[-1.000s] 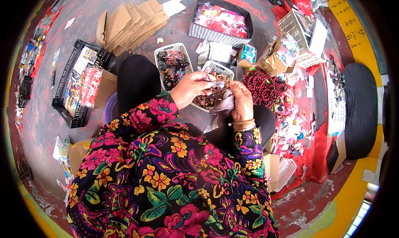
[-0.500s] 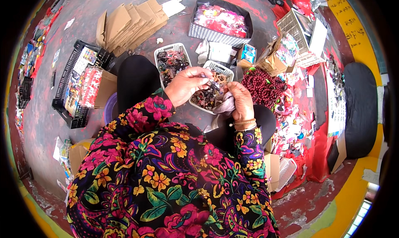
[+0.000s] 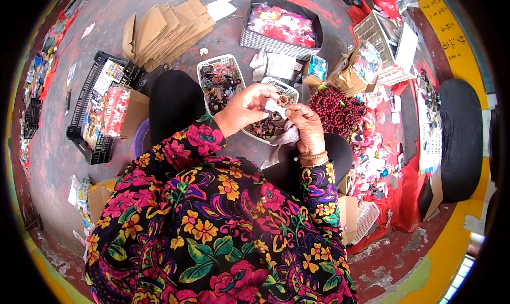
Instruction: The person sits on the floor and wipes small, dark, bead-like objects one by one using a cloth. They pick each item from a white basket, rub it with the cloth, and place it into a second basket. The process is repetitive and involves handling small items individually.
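- Card, small and white (image 3: 275, 107), pinched between both hands just above centre, over the near white basket (image 3: 289, 87) that rests on the lap; what is fixed to the card is too small to tell.
- Left hand (image 3: 245, 108) comes in from 8 o'clock, fingers curled shut round the left end of the card, thumb pressed on top.
- Right hand (image 3: 307, 127) comes in from 5 o'clock, fingers closed on the card's right end, with a pale cloth (image 3: 287, 138) bunched under the palm; bangles sit on the wrist.
- Near basket holds dark small pieces; a second white basket (image 3: 204, 69) at 11 o'clock of the hands, just beside a black-clad knee, holds more dark bits.
- Heap of dark red beads (image 3: 336, 108) lies at 3 o'clock, just beside the right hand.
- Grey bin (image 3: 265, 42) with pink and red packets stands at 12 o'clock, well beyond the baskets.
- Flattened cardboard (image 3: 164, 27) is stacked at 10 o'clock.
- Black crate (image 3: 87, 144) with printed packets sits at 9 o'clock, far left.
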`<action>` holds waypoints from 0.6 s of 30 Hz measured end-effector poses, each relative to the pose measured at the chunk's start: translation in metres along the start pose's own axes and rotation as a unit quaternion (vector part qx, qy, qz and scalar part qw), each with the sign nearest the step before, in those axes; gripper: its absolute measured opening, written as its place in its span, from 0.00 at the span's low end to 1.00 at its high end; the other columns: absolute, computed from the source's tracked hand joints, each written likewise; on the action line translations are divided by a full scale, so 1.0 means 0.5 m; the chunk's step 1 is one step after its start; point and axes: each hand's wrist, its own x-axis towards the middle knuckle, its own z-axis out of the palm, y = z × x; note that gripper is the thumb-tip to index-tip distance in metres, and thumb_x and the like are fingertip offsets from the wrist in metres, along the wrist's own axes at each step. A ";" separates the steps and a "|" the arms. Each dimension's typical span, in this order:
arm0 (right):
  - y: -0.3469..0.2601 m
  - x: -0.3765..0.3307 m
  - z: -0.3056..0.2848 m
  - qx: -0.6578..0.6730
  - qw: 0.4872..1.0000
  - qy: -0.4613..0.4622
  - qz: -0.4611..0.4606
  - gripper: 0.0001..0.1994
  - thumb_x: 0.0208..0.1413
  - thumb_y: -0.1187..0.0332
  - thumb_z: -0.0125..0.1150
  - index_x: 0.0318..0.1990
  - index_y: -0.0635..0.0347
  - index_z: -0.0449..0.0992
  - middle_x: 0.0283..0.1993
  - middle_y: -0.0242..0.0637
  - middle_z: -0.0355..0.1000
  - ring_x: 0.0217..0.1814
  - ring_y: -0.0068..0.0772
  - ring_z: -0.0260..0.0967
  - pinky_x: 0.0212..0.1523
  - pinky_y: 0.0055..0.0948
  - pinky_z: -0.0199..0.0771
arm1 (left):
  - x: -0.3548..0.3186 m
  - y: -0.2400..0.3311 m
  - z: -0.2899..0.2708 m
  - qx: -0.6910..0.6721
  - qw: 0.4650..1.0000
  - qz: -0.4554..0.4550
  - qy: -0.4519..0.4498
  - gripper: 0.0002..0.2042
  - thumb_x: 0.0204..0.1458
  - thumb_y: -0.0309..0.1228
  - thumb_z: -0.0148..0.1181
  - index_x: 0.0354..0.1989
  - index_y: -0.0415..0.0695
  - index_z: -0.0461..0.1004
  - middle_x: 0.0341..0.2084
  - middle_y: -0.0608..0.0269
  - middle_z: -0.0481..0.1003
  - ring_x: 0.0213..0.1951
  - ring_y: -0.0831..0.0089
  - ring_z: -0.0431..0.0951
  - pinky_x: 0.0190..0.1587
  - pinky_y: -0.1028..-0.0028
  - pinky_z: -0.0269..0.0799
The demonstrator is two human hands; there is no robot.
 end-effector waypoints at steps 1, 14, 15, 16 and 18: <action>-0.003 -0.001 0.002 -0.008 1.000 0.005 -0.003 0.04 0.46 0.76 0.61 0.31 0.63 0.75 0.29 0.27 0.71 0.29 0.16 0.64 0.32 0.15 0.63 | -0.003 0.006 -0.003 -0.003 1.000 -0.004 -0.014 0.20 0.48 0.18 0.50 0.52 0.40 0.60 0.45 0.64 0.67 0.46 0.79 0.67 0.48 0.78 0.62; -0.003 -0.001 0.013 -0.015 0.999 0.032 -0.034 0.03 0.48 0.77 0.58 0.32 0.64 0.75 0.30 0.28 0.71 0.31 0.15 0.64 0.33 0.15 0.63 | 0.006 -0.039 -0.023 -0.057 0.989 -0.097 0.095 0.05 0.53 0.26 0.51 0.35 0.40 0.71 0.30 0.66 0.72 0.36 0.78 0.71 0.36 0.81 0.65; -0.006 -0.001 0.016 -0.003 0.999 0.042 -0.029 0.03 0.49 0.77 0.58 0.32 0.63 0.75 0.30 0.28 0.71 0.31 0.15 0.64 0.33 0.15 0.63 | 0.007 -0.037 -0.024 -0.114 0.981 -0.093 0.127 0.05 0.52 0.26 0.51 0.35 0.40 0.71 0.30 0.66 0.72 0.36 0.77 0.72 0.36 0.80 0.65; -0.003 0.001 0.012 -0.014 0.999 0.041 -0.032 0.03 0.49 0.77 0.58 0.32 0.64 0.75 0.30 0.28 0.72 0.31 0.15 0.64 0.32 0.15 0.63 | 0.009 -0.031 -0.024 -0.170 0.969 -0.088 0.158 0.05 0.52 0.27 0.51 0.35 0.41 0.71 0.31 0.65 0.72 0.37 0.76 0.72 0.36 0.80 0.65; 0.004 0.005 0.003 -0.034 0.998 0.035 -0.037 0.03 0.49 0.77 0.57 0.32 0.64 0.76 0.30 0.29 0.72 0.31 0.15 0.65 0.32 0.14 0.64 | 0.011 -0.038 -0.038 -0.275 0.932 -0.095 0.218 0.05 0.53 0.29 0.50 0.35 0.43 0.70 0.33 0.63 0.73 0.39 0.72 0.73 0.37 0.76 0.65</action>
